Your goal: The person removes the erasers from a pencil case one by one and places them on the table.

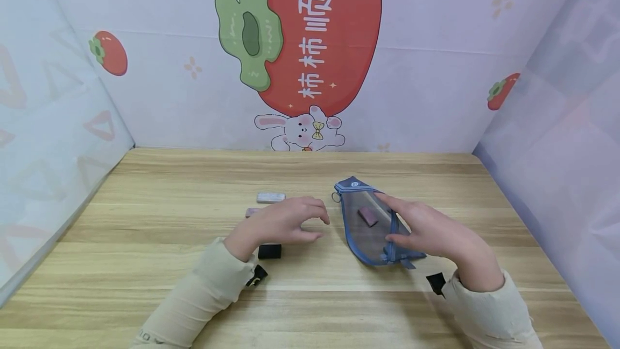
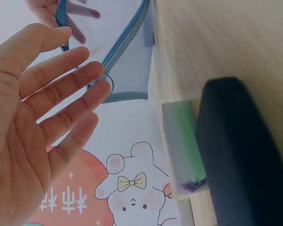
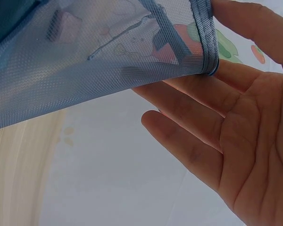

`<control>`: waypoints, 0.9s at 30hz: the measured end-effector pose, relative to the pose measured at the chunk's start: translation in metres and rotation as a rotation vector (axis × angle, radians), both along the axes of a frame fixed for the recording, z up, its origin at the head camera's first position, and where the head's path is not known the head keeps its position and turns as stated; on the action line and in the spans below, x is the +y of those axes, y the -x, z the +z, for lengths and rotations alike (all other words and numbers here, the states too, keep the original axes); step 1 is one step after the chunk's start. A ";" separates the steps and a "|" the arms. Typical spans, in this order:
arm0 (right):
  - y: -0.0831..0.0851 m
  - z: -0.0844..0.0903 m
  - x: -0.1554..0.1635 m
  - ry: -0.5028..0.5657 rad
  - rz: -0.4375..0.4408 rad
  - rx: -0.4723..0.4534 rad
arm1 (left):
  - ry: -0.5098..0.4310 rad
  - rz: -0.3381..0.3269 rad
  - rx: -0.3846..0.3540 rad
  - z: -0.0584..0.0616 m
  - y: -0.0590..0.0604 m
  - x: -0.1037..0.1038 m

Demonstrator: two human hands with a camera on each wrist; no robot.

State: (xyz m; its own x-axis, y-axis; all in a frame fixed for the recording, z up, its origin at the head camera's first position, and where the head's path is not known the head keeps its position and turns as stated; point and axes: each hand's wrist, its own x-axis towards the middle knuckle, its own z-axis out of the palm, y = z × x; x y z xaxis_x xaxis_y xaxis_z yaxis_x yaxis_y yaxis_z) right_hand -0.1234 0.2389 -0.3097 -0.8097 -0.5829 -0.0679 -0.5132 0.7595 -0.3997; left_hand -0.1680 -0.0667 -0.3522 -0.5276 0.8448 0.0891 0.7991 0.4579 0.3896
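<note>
A blue mesh zip pouch (image 1: 360, 238) lies tilted on the table, with a small pinkish-purple block (image 1: 368, 216) visible through its mesh. My right hand (image 1: 431, 230) pinches the pouch's zipped edge; in the right wrist view its thumb is on one side and some fingers go behind the mesh (image 3: 108, 80). Left of the pouch, my left hand (image 1: 286, 222) hovers with fingers loosely bent and nothing in it. Around that hand lie a whitish block (image 1: 270, 197), a partly covered pinkish block (image 1: 252, 212) and a black block (image 1: 269, 251).
The wooden table (image 1: 169, 193) meets a printed backdrop (image 1: 426, 96) at the back, with similar panels on both sides. Small black pieces (image 1: 436, 283) show beside both cuffs. In the left wrist view, a green-and-clear block (image 2: 184, 146) stands behind the black one.
</note>
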 end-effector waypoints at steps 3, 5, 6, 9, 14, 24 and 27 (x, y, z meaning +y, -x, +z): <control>0.000 0.000 0.000 0.006 0.004 -0.001 | 0.005 -0.006 0.016 0.000 0.000 0.003; 0.000 0.000 0.000 0.011 0.009 0.004 | 0.011 -0.015 0.020 0.000 0.000 0.006; 0.001 0.000 0.000 0.012 0.009 0.007 | 0.012 -0.020 0.024 0.000 0.001 0.007; 0.001 -0.001 -0.001 0.017 0.014 0.013 | 0.011 -0.041 0.032 -0.002 0.003 0.012; 0.002 -0.001 -0.001 0.022 0.020 0.006 | 0.004 -0.071 0.034 -0.004 0.005 0.022; 0.000 0.000 -0.001 0.022 0.010 -0.018 | 0.036 -0.098 0.052 -0.004 0.006 0.037; 0.000 0.001 -0.001 0.024 0.010 -0.017 | 0.023 -0.110 0.063 -0.005 0.008 0.040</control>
State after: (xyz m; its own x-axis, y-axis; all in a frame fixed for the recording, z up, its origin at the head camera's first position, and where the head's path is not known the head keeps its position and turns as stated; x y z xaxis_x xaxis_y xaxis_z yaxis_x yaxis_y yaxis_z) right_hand -0.1230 0.2379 -0.3090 -0.8029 -0.5923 -0.0677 -0.5134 0.7448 -0.4263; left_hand -0.1760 -0.0268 -0.3568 -0.4259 0.8993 0.0994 0.8675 0.3747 0.3272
